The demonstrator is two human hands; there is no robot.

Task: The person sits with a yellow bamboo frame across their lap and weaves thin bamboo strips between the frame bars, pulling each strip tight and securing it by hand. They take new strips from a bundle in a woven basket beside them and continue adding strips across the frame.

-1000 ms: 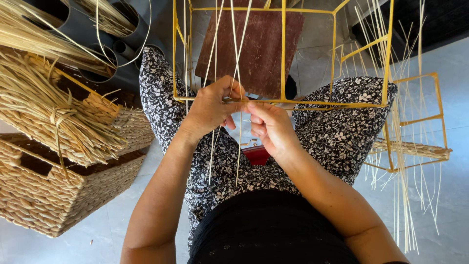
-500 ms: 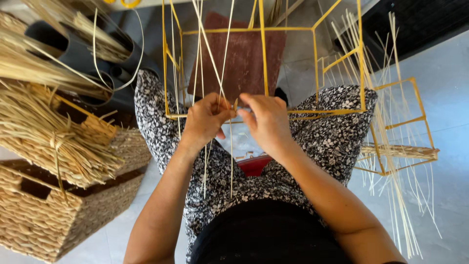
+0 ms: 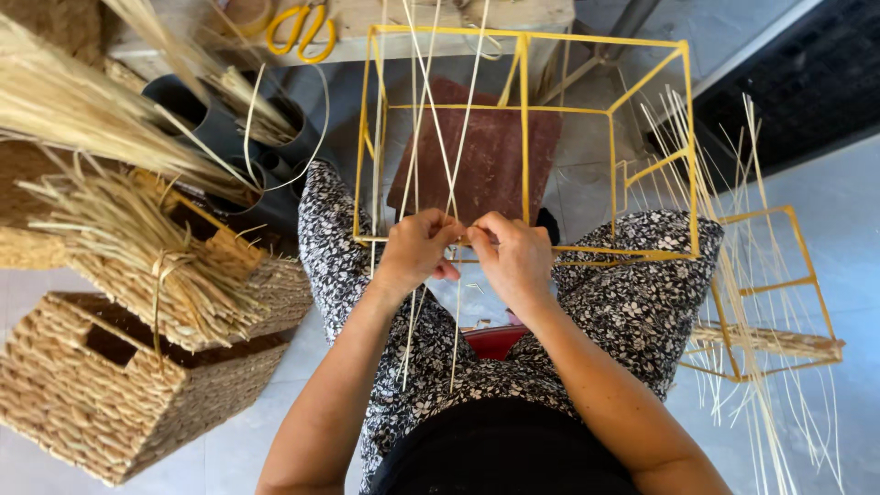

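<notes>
The left hand [image 3: 417,249] and the right hand [image 3: 513,257] are meeting at the near bottom bar of the yellow wire frame [image 3: 605,112], which is resting across the person's lap on the patterned trousers [image 3: 632,302]. The left fingers are curling closed, pinching the pale reed strands [image 3: 431,119] against the bar. The right fingers are also bending inward, gripping the same strands just beside the left thumb; the 2 hands are nearly touching. The strands are running up through the open frame and hanging below the hands over the lap.

To the left, a woven basket [image 3: 119,403] is sitting on the floor, with a tied bundle of straw [image 3: 156,257] lying on a second basket behind it. Dark pipes [image 3: 229,137] are standing behind the bundle. A pair of yellow-handled scissors [image 3: 298,23] is lying on the bench at the top. To the right, a second yellow frame [image 3: 779,302] is standing on the floor among loose reeds [image 3: 761,403]. A reddish slab [image 3: 486,156] is showing through the frame.
</notes>
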